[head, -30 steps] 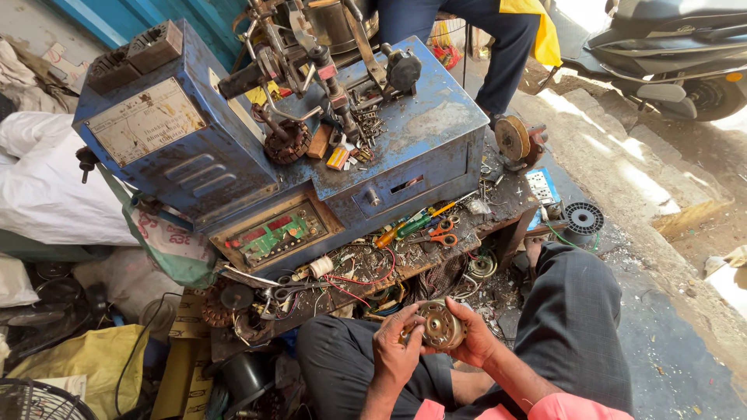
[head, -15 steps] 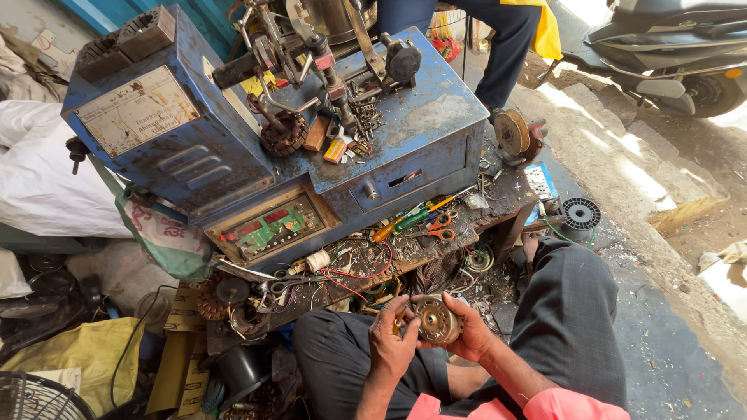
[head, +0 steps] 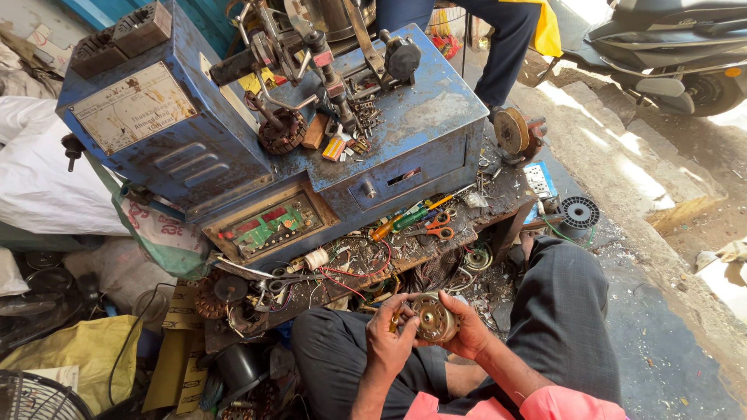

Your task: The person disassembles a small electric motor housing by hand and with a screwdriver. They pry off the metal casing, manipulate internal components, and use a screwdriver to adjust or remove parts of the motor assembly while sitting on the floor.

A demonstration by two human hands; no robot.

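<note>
Both hands, left hand (head: 387, 336) and right hand (head: 465, 333), closed around a round brass-coloured metal motor part (head: 433, 318) above the lap, just beside the cluttered desk's (head: 510, 190) front edge, pale rectangular label plate (head: 132, 107) on the blue metal machine (head: 420, 128), open grey floor (head: 661, 327) to the right.

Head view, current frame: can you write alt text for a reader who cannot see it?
A seated person holds a round, brass-coloured motor part in both hands, left hand and right hand, over their lap. In front stands a worn blue machine on a cluttered bench strewn with wires, screwdrivers and orange-handled scissors.
</note>
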